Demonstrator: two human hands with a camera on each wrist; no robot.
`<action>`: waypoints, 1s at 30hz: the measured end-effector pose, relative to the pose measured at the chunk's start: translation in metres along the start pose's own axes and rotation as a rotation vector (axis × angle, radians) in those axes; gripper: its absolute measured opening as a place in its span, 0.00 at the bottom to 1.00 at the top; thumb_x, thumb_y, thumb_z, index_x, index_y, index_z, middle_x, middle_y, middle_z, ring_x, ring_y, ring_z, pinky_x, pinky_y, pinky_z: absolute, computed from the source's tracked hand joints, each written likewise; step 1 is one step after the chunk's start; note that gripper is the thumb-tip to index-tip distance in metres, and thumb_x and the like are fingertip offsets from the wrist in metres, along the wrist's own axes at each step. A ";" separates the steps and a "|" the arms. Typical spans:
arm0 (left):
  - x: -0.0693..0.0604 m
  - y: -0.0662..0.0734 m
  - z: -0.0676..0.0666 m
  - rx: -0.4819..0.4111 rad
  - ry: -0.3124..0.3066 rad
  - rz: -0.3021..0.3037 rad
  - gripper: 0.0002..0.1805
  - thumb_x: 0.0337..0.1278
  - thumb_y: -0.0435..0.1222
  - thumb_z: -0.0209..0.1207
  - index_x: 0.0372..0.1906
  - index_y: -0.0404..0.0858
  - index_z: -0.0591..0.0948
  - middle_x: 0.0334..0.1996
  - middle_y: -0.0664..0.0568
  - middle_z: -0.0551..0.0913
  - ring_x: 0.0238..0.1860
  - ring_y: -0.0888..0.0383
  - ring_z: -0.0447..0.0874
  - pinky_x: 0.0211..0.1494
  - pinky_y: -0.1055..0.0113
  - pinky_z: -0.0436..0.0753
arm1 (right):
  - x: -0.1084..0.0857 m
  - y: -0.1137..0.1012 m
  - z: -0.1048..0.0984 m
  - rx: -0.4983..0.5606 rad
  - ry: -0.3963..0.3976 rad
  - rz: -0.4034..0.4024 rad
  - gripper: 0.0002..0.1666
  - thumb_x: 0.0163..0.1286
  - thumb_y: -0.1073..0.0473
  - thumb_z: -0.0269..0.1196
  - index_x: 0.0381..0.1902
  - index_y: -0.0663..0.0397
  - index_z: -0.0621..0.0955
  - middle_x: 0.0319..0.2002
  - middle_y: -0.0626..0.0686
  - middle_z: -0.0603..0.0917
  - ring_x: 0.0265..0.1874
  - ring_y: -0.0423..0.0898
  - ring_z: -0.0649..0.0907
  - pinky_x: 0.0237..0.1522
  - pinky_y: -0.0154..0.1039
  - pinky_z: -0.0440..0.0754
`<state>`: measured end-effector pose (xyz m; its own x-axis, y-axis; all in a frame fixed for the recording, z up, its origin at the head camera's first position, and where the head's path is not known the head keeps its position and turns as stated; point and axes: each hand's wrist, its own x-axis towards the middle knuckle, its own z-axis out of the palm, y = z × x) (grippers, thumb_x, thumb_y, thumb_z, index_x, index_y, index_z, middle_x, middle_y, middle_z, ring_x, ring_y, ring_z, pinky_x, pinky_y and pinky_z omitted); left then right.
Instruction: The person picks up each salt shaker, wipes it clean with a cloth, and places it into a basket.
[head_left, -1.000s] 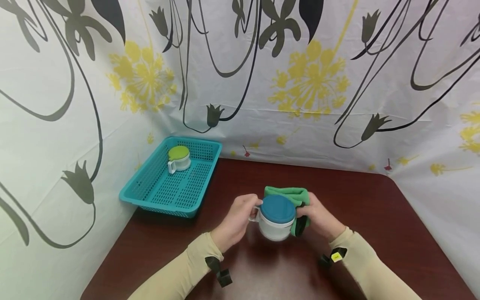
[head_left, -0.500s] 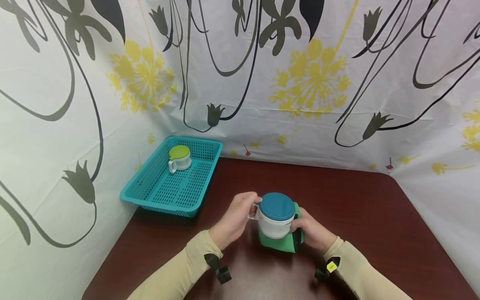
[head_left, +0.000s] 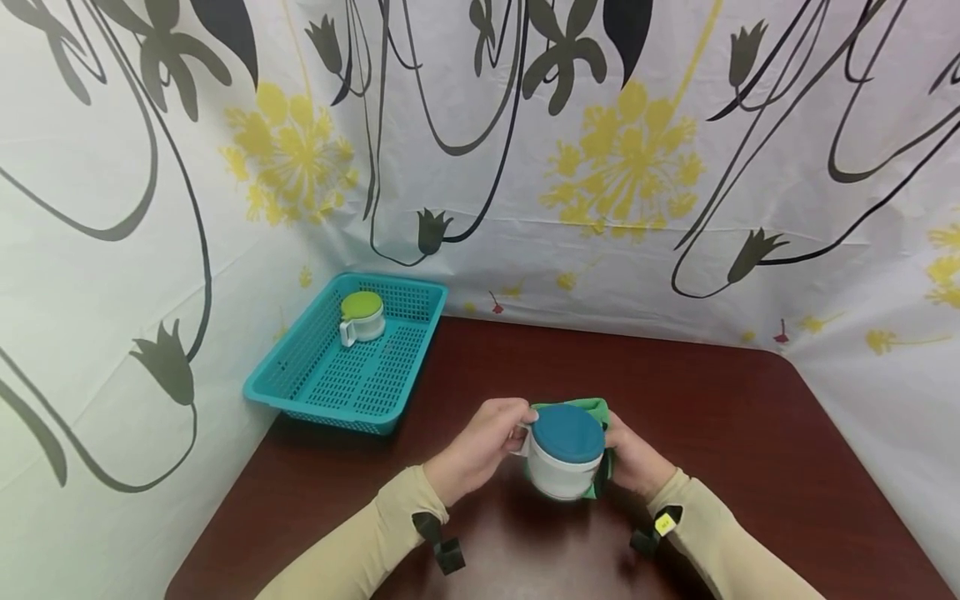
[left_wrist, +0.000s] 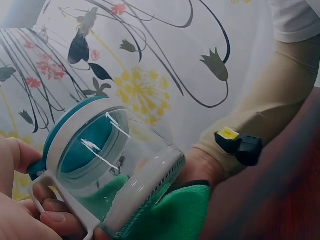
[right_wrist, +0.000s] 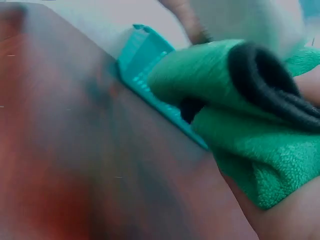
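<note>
A clear glass seasoning jar (head_left: 561, 477) with a blue lid and a white handle is held above the table, tilted. My left hand (head_left: 478, 448) grips it by the handle, with the thumb at the lid's edge. In the left wrist view, white contents show inside the jar (left_wrist: 125, 170). My right hand (head_left: 637, 460) holds a green cloth (head_left: 595, 407) with dark edging against the jar's far and right side. Folded cloth (right_wrist: 250, 140) fills much of the right wrist view. The right fingers are mostly hidden behind the jar and cloth.
A teal plastic basket (head_left: 322, 417) stands at the back left of the dark red table (head_left: 675, 383). Inside it is a similar jar with a green lid (head_left: 362, 305). A patterned white sheet (head_left: 480, 192) hangs behind and along both sides.
The cloth has passed from the jar's back to under its base, then back behind it, with the right hand. The jar has shifted slightly right and toward me, still in the left hand.
</note>
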<state>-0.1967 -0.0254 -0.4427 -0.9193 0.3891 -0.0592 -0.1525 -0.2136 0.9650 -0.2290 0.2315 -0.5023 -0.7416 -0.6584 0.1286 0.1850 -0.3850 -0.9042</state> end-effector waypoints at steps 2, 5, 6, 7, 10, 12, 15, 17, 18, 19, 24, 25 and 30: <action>0.000 -0.002 0.000 0.010 -0.012 0.002 0.16 0.59 0.35 0.56 0.19 0.40 0.67 0.19 0.52 0.63 0.25 0.57 0.64 0.30 0.68 0.66 | 0.003 -0.009 0.001 -0.019 -0.039 -0.027 0.32 0.59 0.83 0.45 0.57 0.57 0.77 0.46 0.51 0.83 0.44 0.44 0.79 0.49 0.42 0.80; -0.001 -0.004 0.001 0.017 -0.020 0.020 0.16 0.59 0.35 0.56 0.18 0.39 0.66 0.19 0.52 0.62 0.25 0.57 0.65 0.31 0.68 0.67 | 0.009 -0.026 0.003 -0.064 -0.082 -0.069 0.37 0.54 0.84 0.47 0.63 0.64 0.75 0.52 0.56 0.83 0.47 0.46 0.80 0.50 0.43 0.80; -0.001 -0.004 0.001 0.019 -0.021 0.027 0.16 0.59 0.35 0.56 0.18 0.39 0.66 0.18 0.52 0.62 0.25 0.57 0.65 0.31 0.68 0.67 | 0.011 -0.032 0.005 -0.103 -0.097 -0.088 0.40 0.52 0.83 0.47 0.66 0.65 0.73 0.56 0.58 0.82 0.51 0.48 0.81 0.52 0.44 0.80; -0.001 -0.004 0.001 0.018 -0.024 0.032 0.16 0.59 0.35 0.57 0.18 0.39 0.66 0.18 0.52 0.62 0.24 0.57 0.64 0.31 0.68 0.67 | 0.012 -0.038 0.006 -0.149 -0.103 -0.107 0.42 0.50 0.83 0.47 0.67 0.67 0.72 0.59 0.60 0.81 0.54 0.50 0.81 0.53 0.45 0.80; -0.001 -0.003 0.001 0.017 -0.033 0.044 0.17 0.59 0.36 0.57 0.18 0.39 0.66 0.18 0.52 0.61 0.24 0.57 0.64 0.31 0.67 0.67 | 0.016 -0.054 0.012 -0.266 -0.101 -0.156 0.44 0.48 0.80 0.49 0.69 0.69 0.69 0.63 0.63 0.78 0.59 0.55 0.80 0.56 0.49 0.79; -0.001 -0.004 0.001 0.018 -0.036 0.049 0.17 0.58 0.36 0.57 0.18 0.39 0.66 0.18 0.52 0.62 0.25 0.57 0.65 0.32 0.67 0.67 | 0.018 -0.063 0.016 -0.310 -0.092 -0.175 0.43 0.48 0.78 0.51 0.68 0.68 0.70 0.62 0.64 0.78 0.58 0.57 0.80 0.55 0.52 0.80; -0.001 -0.004 0.002 0.016 -0.040 0.062 0.17 0.58 0.36 0.57 0.18 0.38 0.66 0.18 0.52 0.62 0.25 0.56 0.66 0.32 0.66 0.68 | 0.019 -0.074 0.022 -0.326 -0.064 -0.178 0.40 0.50 0.77 0.54 0.66 0.66 0.72 0.58 0.60 0.80 0.53 0.54 0.82 0.51 0.51 0.82; -0.001 -0.004 0.002 0.014 -0.040 0.072 0.17 0.58 0.35 0.57 0.17 0.38 0.66 0.18 0.52 0.62 0.25 0.56 0.66 0.32 0.66 0.68 | 0.021 -0.078 0.023 -0.336 -0.078 -0.182 0.39 0.50 0.77 0.54 0.65 0.65 0.73 0.58 0.59 0.80 0.53 0.53 0.82 0.50 0.50 0.81; -0.001 -0.004 0.002 0.014 -0.041 0.079 0.17 0.58 0.35 0.57 0.17 0.38 0.66 0.17 0.52 0.61 0.25 0.56 0.66 0.32 0.66 0.68 | 0.022 -0.080 0.024 -0.345 -0.091 -0.184 0.39 0.50 0.77 0.54 0.65 0.65 0.73 0.58 0.59 0.81 0.53 0.53 0.82 0.50 0.49 0.81; -0.001 -0.004 0.002 0.011 -0.041 0.084 0.17 0.58 0.35 0.57 0.17 0.38 0.66 0.17 0.52 0.61 0.25 0.56 0.65 0.32 0.66 0.68 | 0.023 -0.081 0.024 -0.355 -0.104 -0.184 0.39 0.50 0.77 0.54 0.65 0.65 0.73 0.59 0.59 0.81 0.54 0.52 0.81 0.50 0.49 0.81; -0.002 -0.005 0.002 0.012 -0.036 0.092 0.18 0.58 0.36 0.59 0.18 0.37 0.66 0.16 0.52 0.61 0.24 0.57 0.65 0.32 0.66 0.68 | 0.027 -0.080 0.020 -0.381 -0.156 -0.158 0.39 0.50 0.76 0.54 0.66 0.66 0.73 0.60 0.61 0.80 0.56 0.53 0.81 0.51 0.47 0.81; -0.003 -0.005 0.002 0.011 -0.034 0.090 0.18 0.58 0.36 0.59 0.18 0.37 0.67 0.16 0.52 0.61 0.24 0.57 0.65 0.32 0.65 0.68 | 0.028 -0.080 0.019 -0.393 -0.154 -0.149 0.40 0.49 0.76 0.55 0.65 0.66 0.73 0.60 0.61 0.80 0.56 0.52 0.81 0.50 0.47 0.81; -0.003 -0.004 0.001 -0.001 -0.002 0.077 0.17 0.57 0.35 0.60 0.18 0.36 0.69 0.16 0.52 0.62 0.24 0.56 0.66 0.32 0.65 0.68 | 0.033 -0.069 0.011 -0.509 -0.120 -0.096 0.40 0.46 0.73 0.55 0.63 0.66 0.75 0.59 0.62 0.81 0.55 0.53 0.82 0.48 0.47 0.81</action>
<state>-0.1926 -0.0249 -0.4458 -0.9275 0.3734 0.0160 -0.0817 -0.2443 0.9663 -0.2595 0.2291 -0.4307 -0.6554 -0.7164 0.2393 -0.2386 -0.1042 -0.9655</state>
